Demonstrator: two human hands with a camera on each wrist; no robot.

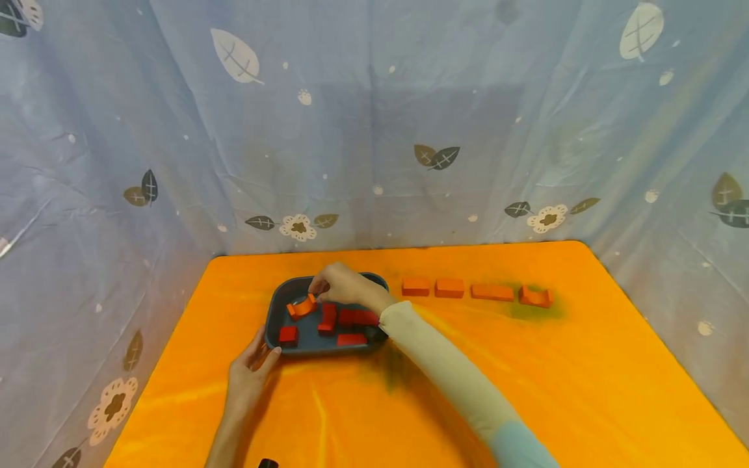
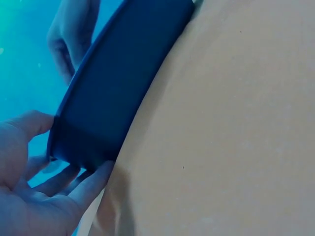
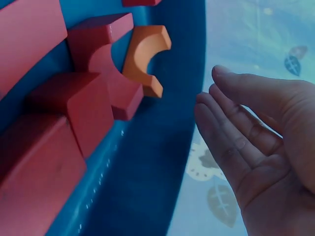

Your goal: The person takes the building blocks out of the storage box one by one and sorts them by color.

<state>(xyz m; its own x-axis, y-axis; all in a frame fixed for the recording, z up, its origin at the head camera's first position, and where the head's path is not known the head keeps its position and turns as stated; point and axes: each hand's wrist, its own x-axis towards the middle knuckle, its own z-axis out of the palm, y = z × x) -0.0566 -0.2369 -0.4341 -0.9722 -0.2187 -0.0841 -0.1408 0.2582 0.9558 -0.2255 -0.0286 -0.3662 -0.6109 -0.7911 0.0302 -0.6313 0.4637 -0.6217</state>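
Note:
A dark blue-grey tray [image 1: 316,352] holds an orange arch block [image 1: 302,307], a red arch block [image 1: 327,319], a small red cube [image 1: 288,335] and other red blocks [image 1: 351,339]. My left hand [image 1: 251,374] grips the tray's near left corner, thumb at the rim and fingers against the outer wall, as the left wrist view shows. Over the tray's far side is my right hand [image 1: 345,286], close to the orange arch block. In the right wrist view that hand [image 3: 251,132] has its thumb and fingers apart, with nothing between them, and the orange arch lies apart from it.
To the right of the tray, a row of orange blocks lies on the orange-covered table [image 1: 585,390]: two short blocks [image 1: 415,286], a longer bar [image 1: 492,292] and an arch block [image 1: 535,297]. Patterned curtains [image 1: 374,130] stand behind and at both sides.

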